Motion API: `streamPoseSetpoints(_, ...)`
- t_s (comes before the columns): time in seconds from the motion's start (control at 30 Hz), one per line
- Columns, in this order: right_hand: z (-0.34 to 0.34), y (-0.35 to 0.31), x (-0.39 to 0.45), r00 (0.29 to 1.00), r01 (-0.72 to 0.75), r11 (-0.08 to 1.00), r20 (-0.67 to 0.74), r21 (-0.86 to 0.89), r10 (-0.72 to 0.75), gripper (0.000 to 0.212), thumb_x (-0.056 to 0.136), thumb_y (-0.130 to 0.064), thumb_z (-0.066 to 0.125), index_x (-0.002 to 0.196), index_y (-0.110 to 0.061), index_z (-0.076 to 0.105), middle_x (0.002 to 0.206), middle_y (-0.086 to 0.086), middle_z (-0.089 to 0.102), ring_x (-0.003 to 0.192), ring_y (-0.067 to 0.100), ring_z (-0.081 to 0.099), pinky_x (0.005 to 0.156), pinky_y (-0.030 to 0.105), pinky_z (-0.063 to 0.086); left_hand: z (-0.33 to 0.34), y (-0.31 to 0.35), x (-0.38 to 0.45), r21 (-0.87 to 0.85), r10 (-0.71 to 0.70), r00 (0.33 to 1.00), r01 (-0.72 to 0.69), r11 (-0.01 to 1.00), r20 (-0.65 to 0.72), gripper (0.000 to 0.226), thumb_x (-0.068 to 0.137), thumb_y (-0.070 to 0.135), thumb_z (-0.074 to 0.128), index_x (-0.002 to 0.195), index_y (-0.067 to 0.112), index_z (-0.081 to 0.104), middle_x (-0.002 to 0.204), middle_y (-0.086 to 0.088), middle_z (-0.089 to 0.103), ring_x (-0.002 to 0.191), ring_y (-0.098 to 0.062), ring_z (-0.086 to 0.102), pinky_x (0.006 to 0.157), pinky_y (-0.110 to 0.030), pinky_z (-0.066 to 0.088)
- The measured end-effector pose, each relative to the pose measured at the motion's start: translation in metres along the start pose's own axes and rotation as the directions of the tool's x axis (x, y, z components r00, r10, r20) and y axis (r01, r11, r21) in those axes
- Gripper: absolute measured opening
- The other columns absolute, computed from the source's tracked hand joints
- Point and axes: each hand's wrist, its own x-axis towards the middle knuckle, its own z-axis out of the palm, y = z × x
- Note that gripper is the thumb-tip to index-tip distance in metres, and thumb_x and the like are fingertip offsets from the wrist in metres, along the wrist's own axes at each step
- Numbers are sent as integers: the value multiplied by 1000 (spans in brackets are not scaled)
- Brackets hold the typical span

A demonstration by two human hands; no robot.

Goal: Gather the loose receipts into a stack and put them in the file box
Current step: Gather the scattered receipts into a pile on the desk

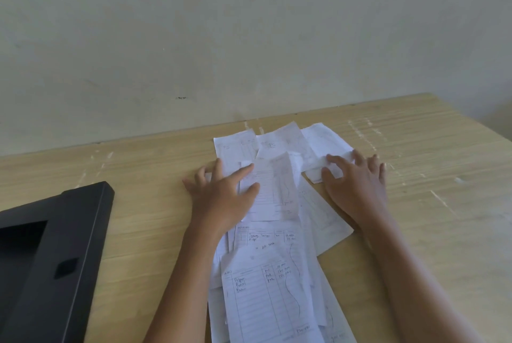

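Loose receipts (273,234) lie spread in an overlapping drift down the middle of a wooden table (432,176), running from near the far edge by the wall (249,32) to the near edge of the view. Most are white slips ruled with columns and marked in handwriting; the nearest sheet carries 3 handwritten lines in its left column. They are not squared into a stack, and their corners fan out at different angles.

The left hand (221,196) rests flat on the upper left part of the spread, fingers splayed and nearly straight, thumb and forefinger lying on a narrow slip near the centre. It presses on the paper rather than closing round any sheet.

The right hand (357,179) lies on the upper right part of the spread, fingers slightly bent, its fingertips set on a small white slip at the pile's right edge. Whether it pinches that slip or only presses it down cannot be told.

Both bare forearms reach in from the bottom of the view, 1 on each side of the papers.

The black file box (55,254) sits at the table's left, well apart from the receipts, its dark opening facing up. None of the papers is seen in it.
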Motion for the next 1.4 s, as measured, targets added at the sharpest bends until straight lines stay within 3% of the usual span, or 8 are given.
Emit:
streamPoseSetpoints(0.2,-8,-16,-1,985,135,912,-152,388,-82,35,92,-38,62,125,-26,67,135,2,61,131,23,52,122,52,22,-1,6,0,-59,15,997,-11,998,73,46,105,45,32,143,71,34,172,10,5,157,-30,-8,114,-69,-22)
streamPoseSetpoints(0.43,-6,-11,4,994,58,917,-111,394,-16,43,97,-19,53,140,-11,56,126,11,67,125,30,56,119,56,27,0,6,2,-67,-195,966,186,980,-167,59,98,52,47,147,18,46,157,-3,41,151,-37,22,122,-58,16)
streamPoseSetpoints(0.63,-3,-16,2,989,107,910,-136,401,-56,26,90,-12,63,113,-15,75,101,-2,74,96,15,64,124,46,20,6,16,1,-35,-131,991,131,991,16,50,104,49,34,154,48,30,173,0,5,154,-50,-15,119,-67,-14)
streamPoseSetpoints(0.73,-5,-21,0,983,162,895,-147,415,-110,38,95,-12,50,129,-15,66,128,4,68,120,23,59,108,38,39,5,17,2,-136,-138,990,132,982,-33,52,104,48,35,156,41,32,169,14,17,155,-48,-13,120,-65,-14)
streamPoseSetpoints(0.93,5,-23,-1,974,194,944,60,269,-217,42,103,-38,36,103,-19,74,148,-4,55,153,21,24,123,44,-5,14,25,9,-203,-78,996,67,977,-44,36,104,44,38,125,23,57,144,1,48,151,-42,17,126,-57,5)
streamPoseSetpoints(1.0,2,-28,-2,973,181,911,64,371,-220,37,104,-30,43,104,-7,72,132,4,66,149,20,34,124,43,-3,13,33,6,-372,-19,998,-4,928,-58,26,105,37,40,119,25,59,123,6,54,143,-32,31,124,-48,18)
streamPoseSetpoints(1.2,-5,-33,-6,995,84,829,-1,552,-100,36,105,-20,40,131,-9,62,89,-5,73,86,21,60,105,39,38,-1,25,0,-739,-223,965,51,672,-135,48,108,28,39,156,21,45,160,7,46,148,-10,40,123,-32,30)
streamPoseSetpoints(1.4,-3,-45,-20,983,72,878,116,474,-143,28,102,-13,38,105,5,59,98,15,66,95,33,57,90,29,37,5,42,1,-787,-84,996,84,611,41,52,104,31,43,156,28,43,159,11,45,147,-10,41,123,-36,29)
